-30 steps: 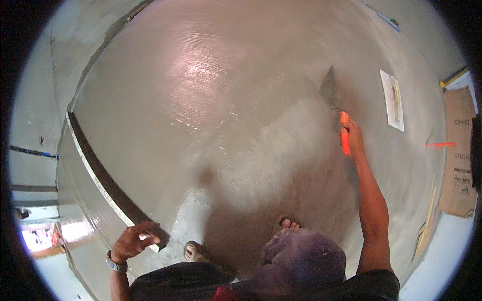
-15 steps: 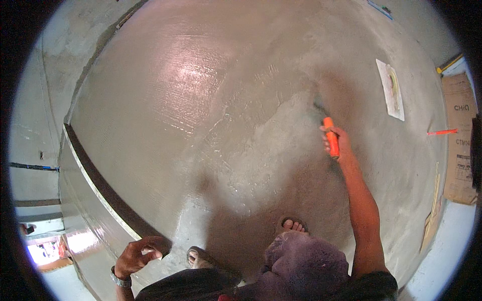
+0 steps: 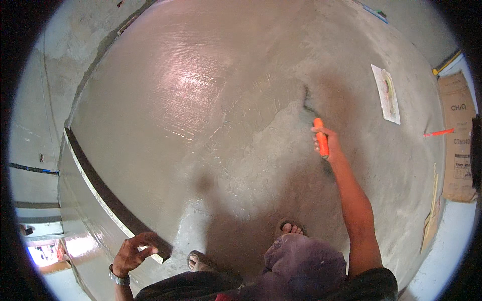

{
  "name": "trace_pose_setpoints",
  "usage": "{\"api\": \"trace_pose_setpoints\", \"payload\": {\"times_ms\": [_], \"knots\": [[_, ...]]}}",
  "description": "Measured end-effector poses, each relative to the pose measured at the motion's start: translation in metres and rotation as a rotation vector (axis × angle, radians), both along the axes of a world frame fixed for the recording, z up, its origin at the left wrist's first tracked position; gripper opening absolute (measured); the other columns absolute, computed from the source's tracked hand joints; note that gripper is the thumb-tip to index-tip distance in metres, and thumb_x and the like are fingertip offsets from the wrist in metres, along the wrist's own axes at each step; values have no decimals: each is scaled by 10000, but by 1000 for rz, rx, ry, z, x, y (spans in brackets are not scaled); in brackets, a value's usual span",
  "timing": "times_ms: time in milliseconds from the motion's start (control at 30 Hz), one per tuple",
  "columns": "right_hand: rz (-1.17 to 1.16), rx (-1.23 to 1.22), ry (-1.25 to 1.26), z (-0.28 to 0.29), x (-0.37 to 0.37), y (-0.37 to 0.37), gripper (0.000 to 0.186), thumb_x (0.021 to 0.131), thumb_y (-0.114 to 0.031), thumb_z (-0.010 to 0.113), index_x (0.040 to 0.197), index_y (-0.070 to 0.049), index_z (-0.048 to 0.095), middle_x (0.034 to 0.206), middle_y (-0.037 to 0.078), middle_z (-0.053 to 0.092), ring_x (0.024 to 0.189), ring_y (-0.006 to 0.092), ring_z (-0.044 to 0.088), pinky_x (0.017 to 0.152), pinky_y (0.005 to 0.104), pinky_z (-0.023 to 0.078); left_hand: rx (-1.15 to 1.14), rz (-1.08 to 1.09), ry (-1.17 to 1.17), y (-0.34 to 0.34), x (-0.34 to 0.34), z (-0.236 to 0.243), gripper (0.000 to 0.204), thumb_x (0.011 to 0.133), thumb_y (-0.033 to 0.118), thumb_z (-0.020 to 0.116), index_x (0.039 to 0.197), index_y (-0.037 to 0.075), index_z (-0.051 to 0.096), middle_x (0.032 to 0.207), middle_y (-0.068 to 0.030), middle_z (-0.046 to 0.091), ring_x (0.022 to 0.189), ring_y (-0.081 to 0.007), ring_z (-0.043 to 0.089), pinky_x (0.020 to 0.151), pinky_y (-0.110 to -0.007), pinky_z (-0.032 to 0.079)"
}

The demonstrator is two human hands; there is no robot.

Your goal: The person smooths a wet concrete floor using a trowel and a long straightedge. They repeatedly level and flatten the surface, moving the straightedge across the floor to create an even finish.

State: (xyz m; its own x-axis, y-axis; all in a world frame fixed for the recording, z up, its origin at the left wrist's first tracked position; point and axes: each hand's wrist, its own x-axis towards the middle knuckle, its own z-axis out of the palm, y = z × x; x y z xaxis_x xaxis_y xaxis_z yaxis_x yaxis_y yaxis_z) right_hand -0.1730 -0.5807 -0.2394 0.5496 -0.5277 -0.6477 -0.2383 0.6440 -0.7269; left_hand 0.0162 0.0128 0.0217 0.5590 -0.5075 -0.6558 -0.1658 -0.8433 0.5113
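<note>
"Where's your trowel (image 3: 323,144)?"

"Ahead of me and to the right, over the wet cement floor (image 3: 241,165). My right hand (image 3: 330,141) is clamped around its orange handle, with the dark blade pointing away from me. I suppose I grip it so because that lets the blade reach out while my knuckles clear the surface. The blade looks so thin and dim from here that I can't tell whether it touches."

"And the left?"

"My left hand (image 3: 133,255) is at the near end of the long, pale-edged bar (image 3: 96,192), fingers curled in toward the thumb. Whether they pinch the bar or only hover over it, I cannot tell. If they do hold it, it probably steadies me as the other arm stretches."

"Why is the white float (image 3: 390,106) over there?"

"It lies on the floor right of the trowel, handle up: likely parked within reach, yet outside my arm's path."

"Your feet?"

"Set apart in sandals (image 3: 201,262), for balance, I'd say."
</note>
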Motion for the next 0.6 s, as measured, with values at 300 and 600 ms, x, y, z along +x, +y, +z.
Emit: {"api": "trace_pose_setpoints", "payload": {"times_ms": [300,600], "knots": [[-187,-327,12,42,-37,18,228,913,-264,555,1032,-71,588,724,48,588,548,145,553,482,300,470,45,-62,-62,10,3,-7,511,856,301,774,1270,46,616,1042,-136,735,961,-237,725,811,-360,551],[425,-1241,480,25,27,-98,504,860,-235,622,1326,-53,562,1170,210,659,1096,378,625,963,444,472,61,-32,-26,-14,9,1,517,870,332,754,1277,46,613,1064,-142,729,975,-267,718,806,-382,567]]}}
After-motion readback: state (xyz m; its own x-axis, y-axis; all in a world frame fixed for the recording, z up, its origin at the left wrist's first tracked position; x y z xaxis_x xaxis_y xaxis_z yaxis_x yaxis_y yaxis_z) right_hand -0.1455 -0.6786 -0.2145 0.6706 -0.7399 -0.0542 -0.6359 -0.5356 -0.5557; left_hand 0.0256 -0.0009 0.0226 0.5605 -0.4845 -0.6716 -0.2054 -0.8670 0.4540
